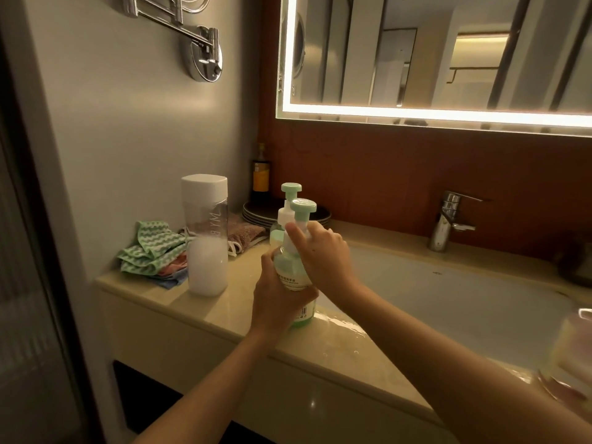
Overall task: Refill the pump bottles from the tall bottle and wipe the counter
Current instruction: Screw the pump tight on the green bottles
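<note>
**Both hands on the near pump bottle at the sink's edge**

Our left hand [278,299] wraps its fingers [267,259] round the body of the near pump bottle [296,282], thumb toward us. Our right hand [323,254] curls its fingers [293,232] round the white pump neck just under the green head, gripping it from the right. The bottle stands upright, long axis vertical, pump head at the top, over the front left corner of the sink [448,283]. We cannot tell whether its base rests on the surface [179,302]. Its body is clear green; the label and our fingers hide the fill level.

Just behind it stands the far pump bottle [283,216], also upright, with the same green head. Only its top and a strip of green body show.

To the left, apart from both, the tall bottle [206,235] stands upright on the surface with its white cap on. Its clear wall shows white liquid in the lower part and none above.

Behind the tall bottle lie a green zigzag cloth [150,248] on other folded cloths and a brown towel [245,230]. A stack of dark plates [256,214] and a dark bottle with a yellow label [261,177] sit in the corner. The tap [447,219] stands at the far side of the sink.
</note>
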Available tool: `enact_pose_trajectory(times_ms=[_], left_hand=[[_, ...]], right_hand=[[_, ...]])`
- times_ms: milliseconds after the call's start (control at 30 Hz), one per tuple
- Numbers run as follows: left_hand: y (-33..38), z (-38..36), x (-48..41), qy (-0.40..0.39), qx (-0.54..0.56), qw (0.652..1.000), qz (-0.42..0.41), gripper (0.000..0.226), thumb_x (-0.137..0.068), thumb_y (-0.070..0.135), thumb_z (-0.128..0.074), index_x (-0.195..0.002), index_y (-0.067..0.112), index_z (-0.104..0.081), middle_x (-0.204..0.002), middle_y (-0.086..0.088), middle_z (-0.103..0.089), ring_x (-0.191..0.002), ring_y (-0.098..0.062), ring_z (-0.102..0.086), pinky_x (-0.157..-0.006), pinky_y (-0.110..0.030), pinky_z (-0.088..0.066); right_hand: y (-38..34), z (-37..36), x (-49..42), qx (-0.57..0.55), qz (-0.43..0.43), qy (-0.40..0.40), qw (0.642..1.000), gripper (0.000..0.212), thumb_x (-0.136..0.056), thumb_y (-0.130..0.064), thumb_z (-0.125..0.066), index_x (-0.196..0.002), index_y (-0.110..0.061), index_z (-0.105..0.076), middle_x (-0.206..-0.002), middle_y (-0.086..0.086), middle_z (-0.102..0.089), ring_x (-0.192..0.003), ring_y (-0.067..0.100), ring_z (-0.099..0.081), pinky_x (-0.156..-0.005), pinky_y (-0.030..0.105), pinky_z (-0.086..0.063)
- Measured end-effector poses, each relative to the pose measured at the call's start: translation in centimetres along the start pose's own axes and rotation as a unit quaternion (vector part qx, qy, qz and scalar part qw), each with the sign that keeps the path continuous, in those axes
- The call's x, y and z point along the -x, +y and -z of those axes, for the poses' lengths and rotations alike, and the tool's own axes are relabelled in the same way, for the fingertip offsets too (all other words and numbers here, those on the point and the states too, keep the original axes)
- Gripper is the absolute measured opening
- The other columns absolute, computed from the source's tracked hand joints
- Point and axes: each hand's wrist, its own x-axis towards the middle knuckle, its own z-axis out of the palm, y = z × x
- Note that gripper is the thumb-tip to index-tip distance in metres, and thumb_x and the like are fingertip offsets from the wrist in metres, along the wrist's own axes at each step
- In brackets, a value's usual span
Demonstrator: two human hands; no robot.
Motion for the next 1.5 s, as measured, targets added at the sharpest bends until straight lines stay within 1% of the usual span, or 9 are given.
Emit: enact_pose_trajectory(times_ms=[100,333,533,667,833,1067,1167,1367,1500], left_hand=[[0.3,0.2,0.1,-0.005,0.005,1.000,0.003,0.083,-0.062,0.022,-0.082,-0.128,0.017,-0.031,-0.115,0.003,-0.053,-0.102,-0.011,-0.052,-0.081,-0.020,-0.045],[0.3,0.1,0.1,-0.004,0.012,1.000,0.011,0.082,-0.063,0.020,-0.082,-0.127,0.019,-0.032,-0.110,0.008,-0.052,-0.100,-0.008,-0.051,-0.080,-0.020,-0.043],[0.3,0.1,0.1,-0.004,0.003,1.000,0.000,0.084,-0.062,0.024,-0.082,-0.128,0.017,-0.030,-0.111,0.006,-0.052,-0.102,-0.013,-0.054,-0.083,-0.024,-0.046],[0.2,0.0,0.1,-0.010,-0.004,1.000,0.003,0.084,-0.063,0.024,-0.081,-0.128,0.019,-0.029,-0.113,0.007,-0.051,-0.104,-0.011,-0.052,-0.087,-0.026,-0.044],[0.2,0.1,0.1,-0.011,-0.001,1.000,0.010,0.082,-0.064,0.020,-0.081,-0.127,0.022,-0.029,-0.107,0.010,-0.050,-0.099,-0.007,-0.049,-0.082,-0.020,-0.042],[0.2,0.0,0.1,-0.005,-0.005,1.000,0.007,0.083,-0.062,0.025,-0.083,-0.127,0.019,-0.031,-0.110,0.006,-0.052,-0.099,-0.010,-0.052,-0.077,-0.020,-0.044],[0.3,0.1,0.2,-0.007,-0.006,1.000,0.009,0.081,-0.063,0.023,-0.081,-0.127,0.019,-0.031,-0.109,0.007,-0.052,-0.100,-0.012,-0.052,-0.082,-0.023,-0.044],[0.4,0.1,0.3,-0.004,-0.007,1.000,0.015,0.083,-0.062,0.020,-0.081,-0.127,0.021,-0.030,-0.106,0.009,-0.050,-0.097,-0.008,-0.050,-0.080,-0.022,-0.042],[0.5,0.0,0.3,-0.002,-0.016,1.000,0.013,0.085,-0.062,0.025,-0.082,-0.129,0.016,-0.030,-0.112,0.002,-0.054,-0.102,-0.014,-0.053,-0.082,-0.023,-0.043]], right_hand=[[0.1,0.2,0.0,0.093,0.056,0.049,0.993,0.042,-0.092,-0.047,-0.045,-0.113,-0.012,-0.054,-0.093,0.008,-0.060,-0.082,0.025,-0.060,-0.078,0.042,-0.050],[-0.8,-0.6,-0.7,-0.250,-0.083,-0.018,0.965,0.042,-0.089,-0.046,-0.049,-0.115,-0.013,-0.052,-0.108,0.004,-0.062,-0.099,0.018,-0.060,-0.082,0.032,-0.050],[-0.1,-0.2,-0.3,-0.074,-0.063,0.049,0.994,0.051,-0.082,-0.058,-0.053,-0.105,-0.013,-0.052,-0.094,-0.003,-0.055,-0.081,0.010,-0.051,-0.061,0.019,-0.038],[-0.4,0.1,-1.8,-0.134,-0.084,-0.023,0.987,0.069,-0.075,-0.057,-0.062,-0.122,-0.010,-0.043,-0.106,-0.002,-0.049,-0.099,0.014,-0.051,-0.079,0.029,-0.047],[-1.1,-0.5,-1.2,-0.215,-0.096,-0.023,0.972,0.049,-0.084,-0.048,-0.056,-0.116,-0.011,-0.051,-0.103,0.001,-0.059,-0.088,0.011,-0.052,-0.071,0.023,-0.039],[-0.4,0.2,-0.3,-0.096,-0.090,0.029,0.991,0.058,-0.082,-0.060,-0.049,-0.116,-0.013,-0.050,-0.103,0.000,-0.059,-0.090,0.014,-0.057,-0.073,0.031,-0.048],[-0.7,0.5,-1.5,-0.189,-0.101,-0.027,0.976,0.070,-0.076,-0.055,-0.062,-0.128,-0.015,-0.038,-0.118,0.002,-0.053,-0.104,0.018,-0.054,-0.081,0.031,-0.047],[-1.0,-0.5,-1.1,-0.219,-0.102,-0.019,0.970,0.048,-0.086,-0.049,-0.053,-0.116,-0.013,-0.051,-0.103,0.003,-0.062,-0.097,0.020,-0.060,-0.075,0.029,-0.046],[-0.8,0.0,0.2,-0.104,-0.080,0.014,0.991,0.053,-0.089,-0.056,-0.039,-0.119,-0.013,-0.051,-0.106,0.003,-0.063,-0.096,0.019,-0.060,-0.075,0.033,-0.048]])
